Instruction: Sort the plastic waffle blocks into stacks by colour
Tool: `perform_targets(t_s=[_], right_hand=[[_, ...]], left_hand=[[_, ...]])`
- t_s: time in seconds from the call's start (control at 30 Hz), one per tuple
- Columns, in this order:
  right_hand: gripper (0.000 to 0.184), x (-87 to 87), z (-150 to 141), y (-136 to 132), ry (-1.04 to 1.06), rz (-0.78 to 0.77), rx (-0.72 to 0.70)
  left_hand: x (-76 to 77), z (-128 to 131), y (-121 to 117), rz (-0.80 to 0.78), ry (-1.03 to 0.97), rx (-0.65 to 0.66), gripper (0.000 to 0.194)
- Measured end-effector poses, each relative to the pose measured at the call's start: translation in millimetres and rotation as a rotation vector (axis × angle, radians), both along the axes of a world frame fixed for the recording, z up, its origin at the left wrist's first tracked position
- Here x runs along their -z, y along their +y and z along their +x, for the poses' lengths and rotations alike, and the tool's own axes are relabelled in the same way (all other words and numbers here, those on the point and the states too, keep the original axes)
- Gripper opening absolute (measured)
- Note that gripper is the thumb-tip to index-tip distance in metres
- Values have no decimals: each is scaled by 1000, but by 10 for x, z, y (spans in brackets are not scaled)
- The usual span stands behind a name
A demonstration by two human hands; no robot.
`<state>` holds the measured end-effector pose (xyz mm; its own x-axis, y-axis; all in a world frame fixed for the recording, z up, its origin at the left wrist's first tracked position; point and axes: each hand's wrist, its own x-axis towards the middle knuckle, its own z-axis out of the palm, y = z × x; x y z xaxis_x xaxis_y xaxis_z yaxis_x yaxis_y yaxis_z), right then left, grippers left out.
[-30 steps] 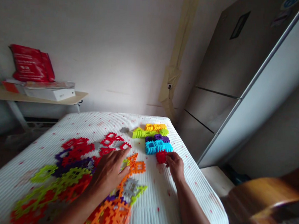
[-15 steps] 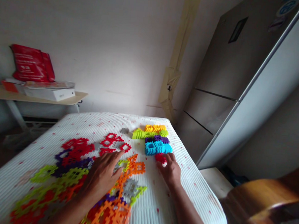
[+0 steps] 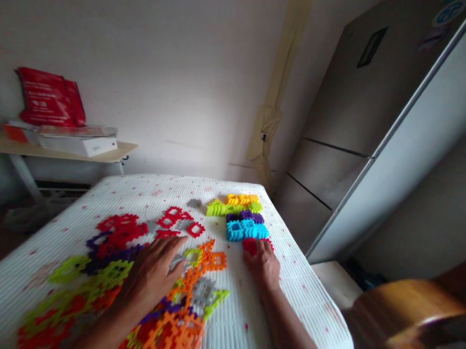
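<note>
My right hand (image 3: 265, 263) is closed around red interlocking plastic building pieces (image 3: 249, 246) on the cloth, just in front of a stack of light blue pieces (image 3: 247, 230). Its fingers partly cover the red ones. Over the loose pile, my left hand (image 3: 160, 262) hovers with fingers stretched and thumb apart, holding nothing visible. Beside its thumb lie a yellow-green frame piece (image 3: 193, 257) and a grey one, partly hidden. Loose red square pieces (image 3: 196, 229) lie just beyond its fingertips. Orange pieces (image 3: 217, 260) spread to its right.
Behind the light blue stack sit purple (image 3: 246, 216), lime green (image 3: 217, 209) and yellow (image 3: 242, 199) stacks. A grey piece (image 3: 194, 203) lies apart at the back. The table wears a white ribbed cloth (image 3: 287, 315). A refrigerator (image 3: 339, 123) stands right; a wooden chair (image 3: 414, 306) is near the right corner.
My right hand has shifted slightly, and more red now shows on both sides of its fingers. My left hand has moved a little left and down, uncovering a grey piece near its thumb.
</note>
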<state>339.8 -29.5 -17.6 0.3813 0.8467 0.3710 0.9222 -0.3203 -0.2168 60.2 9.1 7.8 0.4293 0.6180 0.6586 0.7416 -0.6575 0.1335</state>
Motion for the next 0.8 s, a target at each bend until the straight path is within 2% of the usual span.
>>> perform_targets(t_s=[0.2, 0.47, 0.67, 0.8], right_hand=[[28, 21, 23, 0, 36, -38, -4], [29, 28, 44, 8, -54, -21, -43], [25, 39, 34, 1, -76, 15, -56], [26, 69, 54, 12, -62, -4, -65]], left_hand=[[-105, -235, 55, -107, 46, -120, 34], [-164, -714, 397, -351, 191, -384, 29], [-208, -838, 597, -472, 199, -522, 29], [-220, -862, 642, -512, 226, -531, 30]])
